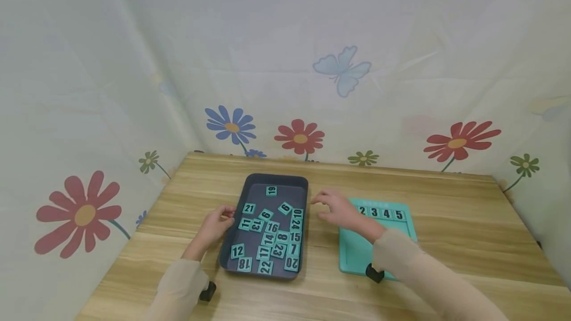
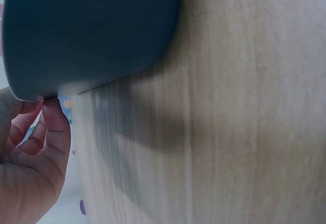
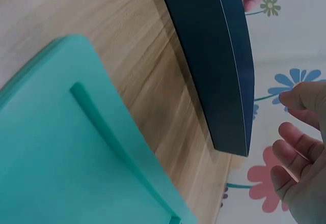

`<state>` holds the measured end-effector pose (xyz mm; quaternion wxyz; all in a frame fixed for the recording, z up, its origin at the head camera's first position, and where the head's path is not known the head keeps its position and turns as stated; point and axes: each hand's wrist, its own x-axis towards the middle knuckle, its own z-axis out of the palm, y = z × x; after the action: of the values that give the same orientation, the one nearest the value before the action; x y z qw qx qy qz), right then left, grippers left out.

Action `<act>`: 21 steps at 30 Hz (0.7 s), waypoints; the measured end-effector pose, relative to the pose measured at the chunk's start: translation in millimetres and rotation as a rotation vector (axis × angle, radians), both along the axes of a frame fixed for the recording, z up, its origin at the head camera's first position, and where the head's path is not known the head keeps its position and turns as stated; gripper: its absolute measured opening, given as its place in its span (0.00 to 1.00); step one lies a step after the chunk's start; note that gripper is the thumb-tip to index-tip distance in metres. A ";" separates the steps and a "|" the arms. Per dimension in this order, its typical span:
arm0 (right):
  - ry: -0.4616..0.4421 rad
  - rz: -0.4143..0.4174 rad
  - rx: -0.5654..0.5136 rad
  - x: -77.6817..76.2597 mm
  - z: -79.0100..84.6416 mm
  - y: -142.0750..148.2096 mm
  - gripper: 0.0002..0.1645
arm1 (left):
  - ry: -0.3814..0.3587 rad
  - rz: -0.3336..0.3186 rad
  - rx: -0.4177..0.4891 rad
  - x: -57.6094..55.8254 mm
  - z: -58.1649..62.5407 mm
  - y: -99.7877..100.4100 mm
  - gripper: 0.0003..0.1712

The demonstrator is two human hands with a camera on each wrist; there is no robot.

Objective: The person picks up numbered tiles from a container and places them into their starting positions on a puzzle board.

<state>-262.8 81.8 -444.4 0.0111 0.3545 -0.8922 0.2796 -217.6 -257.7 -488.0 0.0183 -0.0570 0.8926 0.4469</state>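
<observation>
A left hand (image 1: 215, 224) grips the dark tray (image 1: 285, 194) while the right hand (image 1: 341, 211) hovers near the teal board (image 1: 357, 256)

At the far left of the head view, a large red flower (image 1: 85, 215) marks the pale backdrop (image 1: 267, 24). Beside it, at the lower left, a beige left sleeve (image 1: 176, 289) reaches up over the wood-grain table (image 1: 325, 294), a small black device (image 1: 207, 291) at its cuff. The left hand meets the tray's left side; in the left wrist view, thumb and index finger pinch the rim near a corner, the other fingers curling beneath.

The tray lies just left of the lower centre, holding loose numbered tiles turned various ways. Tile 12 (image 1: 238, 250) and tile 18 (image 1: 244, 264) sit at its lower left, tile 21 (image 1: 249, 208) higher on that side, and tile 19 (image 1: 271, 190) alone near the top. Most others crowd the right half, with tile 7 (image 1: 293, 249) and tile 20 (image 1: 291, 263) at the lower right.

Right of the tray, the right hand hangs apart from it, fingers loosely bent and slightly separated, gripping nothing. Its forearm crosses the teal board, right of the lower centre. Along the board's top row, tiles 2 to 5 (image 1: 386, 214) stand in order; the hand and forearm partly cover the board's left side. The right sleeve (image 1: 432, 269) runs to the lower right.
</observation>
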 end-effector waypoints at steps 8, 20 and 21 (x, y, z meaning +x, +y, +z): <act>-0.055 0.048 0.030 4.7 -5.3 -21.3 0.18 | 0.007 0.001 0.001 -0.3 0.2 0.4 0.16; -0.024 0.170 0.068 16.7 -11.3 -45.7 0.19 | 0.004 -0.001 -0.002 1.1 1.4 -0.1 0.17; -0.033 0.174 0.074 18.0 -12.7 -47.4 0.19 | 0.005 -0.002 -0.005 1.3 1.1 -0.2 0.17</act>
<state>-244.8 34.4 -457.1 -0.0411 0.4262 -0.8677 0.2524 -216.3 -257.9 -486.9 0.0164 -0.0551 0.8939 0.4446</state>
